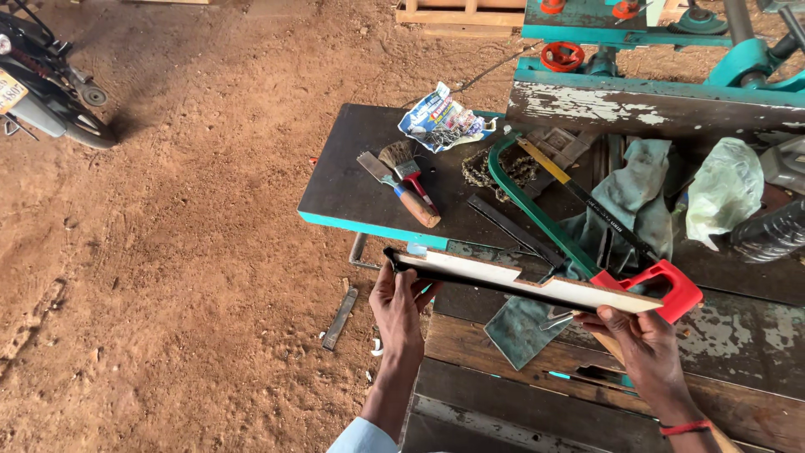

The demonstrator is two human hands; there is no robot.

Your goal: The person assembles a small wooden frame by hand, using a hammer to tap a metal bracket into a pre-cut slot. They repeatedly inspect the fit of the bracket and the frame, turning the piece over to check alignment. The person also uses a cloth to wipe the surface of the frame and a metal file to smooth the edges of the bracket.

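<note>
I hold a long thin wooden strip [503,278] with a pale face and dark edges, level above the workbench. My left hand [401,304] grips its left end. My right hand [633,335] grips its right end, near the red handle of a green-framed hacksaw [545,220] that lies on the bench behind the strip. A scraper with a wooden handle [401,191] and a small brush with a red handle [409,170] lie on the dark metal table [344,180] beyond my left hand.
A crumpled printed bag [443,120], a tangle of chain [482,170], a grey-green cloth [627,201] and a plastic bag [725,189] lie on the bench. A teal machine [654,84] stands behind. Red dirt floor on the left, a motorbike [42,80] at top left.
</note>
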